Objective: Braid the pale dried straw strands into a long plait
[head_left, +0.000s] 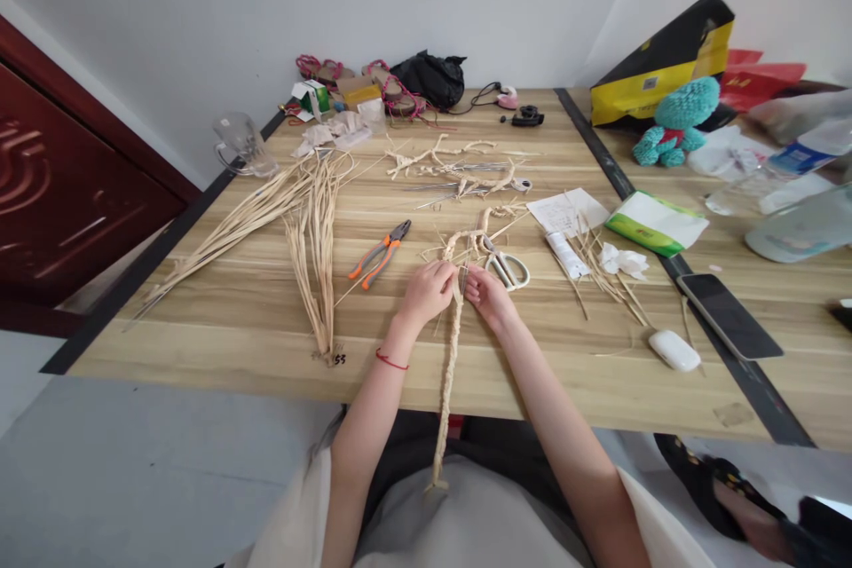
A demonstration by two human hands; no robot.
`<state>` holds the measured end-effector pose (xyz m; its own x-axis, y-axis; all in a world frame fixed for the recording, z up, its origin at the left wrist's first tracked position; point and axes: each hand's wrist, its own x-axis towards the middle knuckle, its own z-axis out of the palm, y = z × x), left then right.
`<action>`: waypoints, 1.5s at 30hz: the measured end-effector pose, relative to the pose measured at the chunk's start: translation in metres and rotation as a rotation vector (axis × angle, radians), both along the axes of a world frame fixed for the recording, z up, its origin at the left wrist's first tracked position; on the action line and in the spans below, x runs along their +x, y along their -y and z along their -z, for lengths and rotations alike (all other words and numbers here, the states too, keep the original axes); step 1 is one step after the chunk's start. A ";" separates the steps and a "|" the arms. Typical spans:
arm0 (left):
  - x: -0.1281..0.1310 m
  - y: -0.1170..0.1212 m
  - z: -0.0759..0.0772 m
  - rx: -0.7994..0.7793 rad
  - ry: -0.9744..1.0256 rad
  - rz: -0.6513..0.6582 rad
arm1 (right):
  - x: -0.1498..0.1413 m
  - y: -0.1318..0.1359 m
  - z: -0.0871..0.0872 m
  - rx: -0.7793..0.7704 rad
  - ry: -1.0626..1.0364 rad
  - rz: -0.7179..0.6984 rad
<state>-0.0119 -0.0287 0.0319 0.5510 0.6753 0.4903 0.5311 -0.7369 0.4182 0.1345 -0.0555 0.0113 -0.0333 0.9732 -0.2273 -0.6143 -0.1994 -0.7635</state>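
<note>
Both forearms are reaching forward over the wooden surface (632,399) and converging at its near middle. The left grip (432,288) is bending inward, fingers curled, and is pinching a braided cord (449,373) near the front of the thumb. One red bracelet (391,360) is circling the left wrist. The right grip (489,295) is lying just beside it, fingers curling toward the cord; whether it is pinching anything cannot be told. The cord is hanging from between the two grips, passing over the near edge and ending at the lap. Beyond the grips, one curved braided section (462,237) is lying on the surface.

Count: one pair of scissors (504,269) is lying just beyond the right grip. One pair of orange-handled pliers (381,254) is resting left of the left grip. Two straw bundles (322,257) are spreading farther left, meeting at their far ends. One glass mug (243,145) is standing tilted in view beyond them. To the right, one white tube (567,255), one phone (730,316), one white case (674,350) and one turquoise doll (685,115) are lying or sitting apart.
</note>
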 end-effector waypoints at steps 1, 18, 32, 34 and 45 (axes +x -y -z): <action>0.000 0.000 -0.001 -0.020 0.004 0.004 | 0.000 0.000 0.000 -0.004 -0.001 0.001; 0.001 0.006 -0.001 0.047 0.043 0.111 | 0.000 0.000 0.006 -0.014 -0.033 0.064; 0.007 -0.002 0.015 -0.418 0.507 0.000 | -0.002 0.001 0.006 0.033 0.012 0.130; 0.012 -0.002 0.017 -0.595 0.654 -0.024 | -0.003 0.001 0.008 0.049 0.031 0.167; 0.017 -0.003 0.015 -1.276 0.896 0.126 | -0.002 0.000 0.012 0.078 0.014 0.153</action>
<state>0.0055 -0.0253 0.0166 0.4866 0.8585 -0.1619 -0.2591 0.3188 0.9117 0.1326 -0.0556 -0.0002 0.1189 0.9815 -0.1503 -0.6224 -0.0443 -0.7814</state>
